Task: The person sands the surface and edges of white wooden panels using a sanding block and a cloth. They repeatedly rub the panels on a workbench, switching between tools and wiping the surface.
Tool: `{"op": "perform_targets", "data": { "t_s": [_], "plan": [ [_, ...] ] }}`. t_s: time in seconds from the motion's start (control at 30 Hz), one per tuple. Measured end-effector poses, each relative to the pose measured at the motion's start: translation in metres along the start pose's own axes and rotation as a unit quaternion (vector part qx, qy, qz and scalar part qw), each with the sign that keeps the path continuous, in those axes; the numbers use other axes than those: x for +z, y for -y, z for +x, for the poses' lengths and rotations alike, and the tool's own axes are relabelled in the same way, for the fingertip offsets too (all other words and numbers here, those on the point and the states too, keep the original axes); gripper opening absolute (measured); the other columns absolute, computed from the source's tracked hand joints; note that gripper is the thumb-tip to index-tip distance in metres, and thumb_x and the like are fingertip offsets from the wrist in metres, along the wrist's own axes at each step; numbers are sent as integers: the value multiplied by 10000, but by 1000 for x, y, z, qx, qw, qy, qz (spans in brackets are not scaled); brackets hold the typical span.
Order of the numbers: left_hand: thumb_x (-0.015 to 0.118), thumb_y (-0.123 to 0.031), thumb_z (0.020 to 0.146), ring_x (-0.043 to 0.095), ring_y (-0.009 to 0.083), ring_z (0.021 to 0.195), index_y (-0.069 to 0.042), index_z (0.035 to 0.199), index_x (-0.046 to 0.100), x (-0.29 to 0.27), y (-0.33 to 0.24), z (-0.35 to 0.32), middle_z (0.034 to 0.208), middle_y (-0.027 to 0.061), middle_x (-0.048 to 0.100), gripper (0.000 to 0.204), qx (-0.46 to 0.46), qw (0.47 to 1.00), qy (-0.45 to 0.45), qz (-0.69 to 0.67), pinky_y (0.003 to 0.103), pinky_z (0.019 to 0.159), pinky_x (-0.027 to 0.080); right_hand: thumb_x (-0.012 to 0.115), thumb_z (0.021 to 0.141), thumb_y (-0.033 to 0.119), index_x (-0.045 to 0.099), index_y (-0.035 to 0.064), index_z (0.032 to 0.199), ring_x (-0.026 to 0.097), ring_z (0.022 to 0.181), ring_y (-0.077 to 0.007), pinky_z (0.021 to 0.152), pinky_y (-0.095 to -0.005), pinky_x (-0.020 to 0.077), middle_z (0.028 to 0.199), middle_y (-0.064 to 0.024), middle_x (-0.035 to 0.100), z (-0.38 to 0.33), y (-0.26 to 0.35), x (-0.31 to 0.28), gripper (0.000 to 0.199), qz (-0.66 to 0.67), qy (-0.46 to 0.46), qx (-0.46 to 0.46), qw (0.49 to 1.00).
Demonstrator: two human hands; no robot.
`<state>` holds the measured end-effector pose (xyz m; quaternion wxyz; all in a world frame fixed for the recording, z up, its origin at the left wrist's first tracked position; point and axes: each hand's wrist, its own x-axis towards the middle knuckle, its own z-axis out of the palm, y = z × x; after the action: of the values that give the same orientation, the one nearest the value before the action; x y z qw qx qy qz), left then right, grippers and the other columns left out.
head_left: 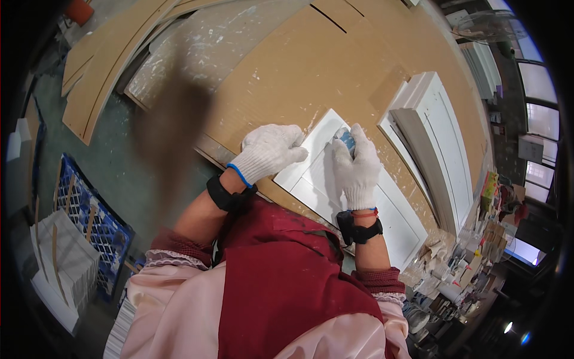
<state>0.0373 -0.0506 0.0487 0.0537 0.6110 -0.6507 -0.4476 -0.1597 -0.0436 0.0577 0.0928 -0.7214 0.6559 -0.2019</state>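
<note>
A white framed panel point(387, 216), like a cabinet door, lies flat on the cardboard-covered bench in front of me. My right hand point(359, 164), in a white knit glove, is closed round a small blue-grey pad point(345, 139) over the far part of the panel. The pad's underside is hidden, and its exact kind is unclear. At the panel's left edge, my left hand point(270, 151), gloved too, has its fingers curled in, thumb and fingertips against that edge.
A stack of white panels point(439, 143) stands on the bench to the right. Tools and containers point(454, 269) crowd the area beyond it. Brown boards point(113, 66) lean out at the far left. A blue plastic pallet point(98, 227) and stacked white pieces point(63, 257) sit lower left. A dark blur point(173, 113) crosses the left side.
</note>
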Motion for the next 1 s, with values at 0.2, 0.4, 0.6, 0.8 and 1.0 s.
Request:
{"op": "perform_targets", "data": {
  "t_s": [0.2, 0.4, 0.6, 0.8, 1.0],
  "plan": [
    [614, -456, 781, 643, 301, 931, -115, 984, 647, -4, -2, 0, 952, 119, 681, 398, -15, 1000, 21, 2, 405, 802, 489, 677, 842, 253, 575, 49, 1249, 634, 855, -312, 765, -396, 504, 957, -164, 639, 8, -1, -2, 466, 2, 20, -6, 1000],
    [625, -446, 788, 641, 308, 946, -116, 1002, 645, -4, -2, 1, 958, 133, 680, 394, -14, 999, 29, 1, 404, 817, 489, 673, 841, 258, 598, 63, 1211, 633, 859, -317, 768, -385, 504, 959, -168, 643, 16, 1, -4, 426, -16, 27, 19, 999],
    [634, -452, 786, 647, 310, 923, -112, 989, 649, -5, -3, 1, 929, 135, 684, 396, -10, 1000, 28, 0, 407, 805, 493, 701, 812, 246, 622, 52, 1169, 631, 849, -317, 765, -370, 502, 926, -164, 645, 26, -3, -7, 413, 54, -14, 78, 995],
    [655, -437, 772, 660, 303, 872, -102, 947, 659, -2, 3, 1, 882, 127, 689, 378, 6, 1000, 7, -21, 393, 772, 504, 650, 842, 312, 618, 69, 1165, 635, 848, -336, 759, -390, 508, 882, -183, 644, -16, 23, -46, 405, 114, 194, 18, 974],
    [645, -429, 765, 661, 298, 856, -94, 942, 662, -1, 3, 1, 875, 130, 687, 379, 25, 999, -16, -20, 384, 756, 504, 644, 844, 351, 585, 94, 1178, 625, 820, -334, 726, -411, 507, 882, -160, 635, -46, 33, -42, 426, 91, 237, -11, 967]
  ]
}}
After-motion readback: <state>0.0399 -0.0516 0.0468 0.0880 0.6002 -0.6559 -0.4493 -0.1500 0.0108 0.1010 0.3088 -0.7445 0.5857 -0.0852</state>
